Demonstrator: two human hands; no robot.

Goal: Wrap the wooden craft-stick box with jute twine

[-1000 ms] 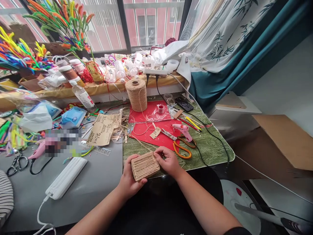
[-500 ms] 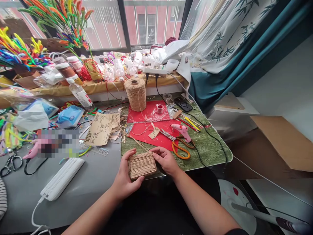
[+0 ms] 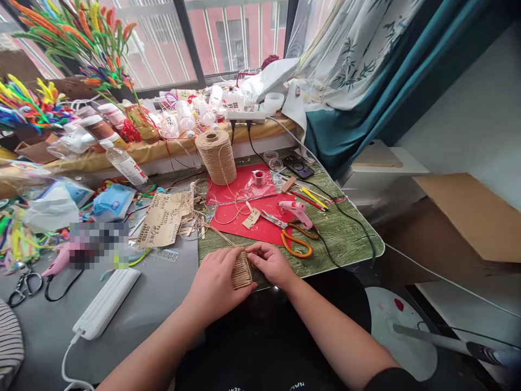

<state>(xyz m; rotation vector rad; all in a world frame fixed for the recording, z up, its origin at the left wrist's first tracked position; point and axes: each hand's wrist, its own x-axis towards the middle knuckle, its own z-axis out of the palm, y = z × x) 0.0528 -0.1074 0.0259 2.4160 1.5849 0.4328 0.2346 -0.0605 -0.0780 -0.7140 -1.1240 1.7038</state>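
A small rectangular piece wrapped in rows of jute twine (image 3: 242,273) is held between both hands at the front edge of the green mat. My left hand (image 3: 215,277) lies across its left part and covers much of it, thumb along the lower edge. At its upper right corner, my right hand (image 3: 271,264) pinches the edge with thumb and fingertips. Strands of twine run from the piece up and left. The big jute spool (image 3: 216,160) stands beyond, on red sheets (image 3: 260,217).
A pink glue gun (image 3: 296,212) and orange-handled scissors (image 3: 297,247) lie right of the hands. Sandpaper (image 3: 165,220) and a white power strip (image 3: 106,304) lie to the left. A black phone (image 3: 299,166) is farther back, below the cluttered windowsill.
My left hand has slid over the wrapped piece and now covers its left part; before, it held the side and left the face showing. The camera view has shifted slightly.
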